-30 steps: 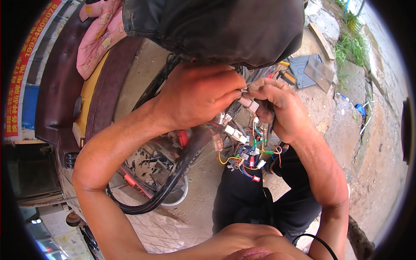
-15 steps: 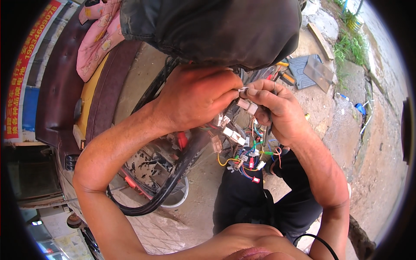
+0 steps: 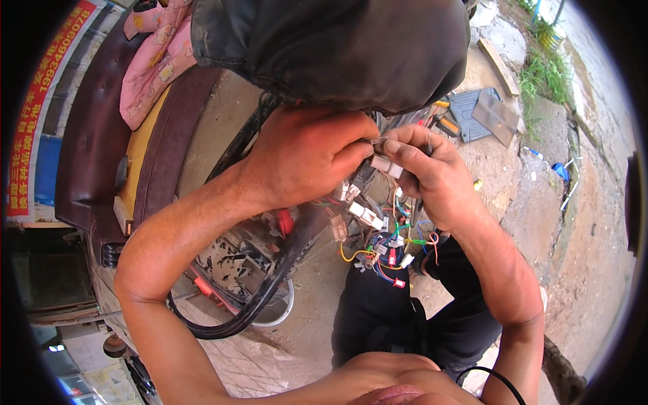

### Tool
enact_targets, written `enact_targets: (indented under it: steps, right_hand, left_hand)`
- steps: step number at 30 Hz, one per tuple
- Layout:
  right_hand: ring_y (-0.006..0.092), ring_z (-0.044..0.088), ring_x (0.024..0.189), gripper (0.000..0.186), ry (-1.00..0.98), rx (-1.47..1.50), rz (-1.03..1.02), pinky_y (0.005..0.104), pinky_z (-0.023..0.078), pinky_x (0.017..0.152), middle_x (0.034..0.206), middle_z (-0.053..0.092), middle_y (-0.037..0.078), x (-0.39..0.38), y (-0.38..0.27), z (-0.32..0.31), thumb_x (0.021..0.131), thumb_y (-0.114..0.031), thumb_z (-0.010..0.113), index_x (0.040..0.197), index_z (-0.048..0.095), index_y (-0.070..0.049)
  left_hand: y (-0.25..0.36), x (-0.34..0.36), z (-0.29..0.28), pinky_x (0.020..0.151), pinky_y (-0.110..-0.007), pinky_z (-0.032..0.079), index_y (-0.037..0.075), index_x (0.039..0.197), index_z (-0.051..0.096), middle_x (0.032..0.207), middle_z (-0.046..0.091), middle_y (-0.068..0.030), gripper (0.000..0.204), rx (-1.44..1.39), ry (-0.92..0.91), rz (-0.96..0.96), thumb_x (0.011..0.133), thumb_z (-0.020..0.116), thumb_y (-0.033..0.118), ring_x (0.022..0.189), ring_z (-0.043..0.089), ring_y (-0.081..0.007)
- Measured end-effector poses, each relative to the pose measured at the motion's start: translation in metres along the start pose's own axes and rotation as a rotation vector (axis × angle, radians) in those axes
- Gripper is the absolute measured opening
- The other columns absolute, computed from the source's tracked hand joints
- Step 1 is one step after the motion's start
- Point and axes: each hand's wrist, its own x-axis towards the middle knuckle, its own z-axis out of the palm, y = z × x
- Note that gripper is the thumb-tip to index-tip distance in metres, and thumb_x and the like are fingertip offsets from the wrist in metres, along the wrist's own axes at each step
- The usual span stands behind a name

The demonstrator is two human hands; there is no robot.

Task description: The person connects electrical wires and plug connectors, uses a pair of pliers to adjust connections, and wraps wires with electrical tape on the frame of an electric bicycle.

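White plastic connector point(image 3: 386, 164) sits pinched between left hand point(image 3: 307, 152) and right hand point(image 3: 432, 172), both closed on it just under the dark seat cover point(image 3: 337, 47); light, small, likely slippery, best gripped by its body. Coloured wire bundle point(image 3: 385, 246) dangles below, crowding the fingers

we have both forearms raised from the lower edge, elbows bent, meeting at the top. our left hand point(image 3: 304, 158) is curled, thumb and forefinger pinched. our right hand point(image 3: 428, 169) faces it, fingertips pinched too, the two hands' tips touching.
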Motion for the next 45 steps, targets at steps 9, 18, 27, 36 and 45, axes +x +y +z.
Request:
enact_targets:
  steps: [9,18,27,36,45]
  right_hand:
    - [0.0095,0.045,0.065,0.04,0.083,-0.036,-0.353,0.0254,0.034,0.062,0.077,0.057,0.002,-0.008,-0.016,-0.015,0.1,-0.031,0.041,0.112,0.065,-0.001]
    - [0.0085,0.049,0.056,0.043,-0.235,-0.171,-0.226,0.0244,0.041,0.055,0.072,0.063,0.004,-0.029,-0.031,0.004,0.113,-0.03,0.038,0.124,0.065,0.002]
    - [0.0104,0.059,0.067,0.041,-0.161,0.113,0.014,0.0239,0.043,0.058,0.084,0.065,0.004,-0.026,-0.006,0.017,0.11,-0.032,0.044,0.119,0.065,0.002]
    - [0.0081,0.059,0.06,0.034,-0.128,0.013,0.038,0.0217,0.043,0.053,0.089,0.07,0.005,-0.018,-0.003,0.016,0.114,-0.027,0.046,0.125,0.062,0.0]
    - [0.0065,0.055,0.058,0.028,-0.092,-0.053,-0.039,0.0206,0.039,0.05,0.086,0.07,0.005,-0.017,-0.002,0.023,0.114,-0.028,0.046,0.113,0.06,-0.004]
  left_hand:
    - [0.003,-0.001,0.0,0.066,-0.031,0.055,0.005,0.108,0.076,0.082,0.074,-0.0075,0.018,-0.107,0.02,-0.126,0.09,0.078,0.009,0.07,0.07,-0.0168]
    - [0.005,-0.001,-0.004,0.066,-0.028,0.054,0.005,0.113,0.076,0.083,0.074,-0.0067,0.02,-0.115,-0.022,-0.225,0.093,0.074,0.01,0.071,0.07,-0.013]
    - [0.007,0.0,-0.005,0.071,-0.028,0.056,0.001,0.113,0.075,0.086,0.075,-0.0055,0.019,-0.258,-0.077,-0.333,0.096,0.071,0.009,0.077,0.071,-0.012]
    - [0.009,0.001,-0.009,0.078,-0.029,0.058,0.002,0.118,0.073,0.093,0.078,-0.0066,0.021,-0.255,-0.139,-0.32,0.098,0.068,0.007,0.086,0.074,-0.0138]
    - [0.011,0.003,-0.01,0.079,-0.03,0.058,0.003,0.118,0.073,0.095,0.077,-0.0085,0.022,-0.272,-0.139,-0.271,0.097,0.068,0.007,0.087,0.075,-0.0159]
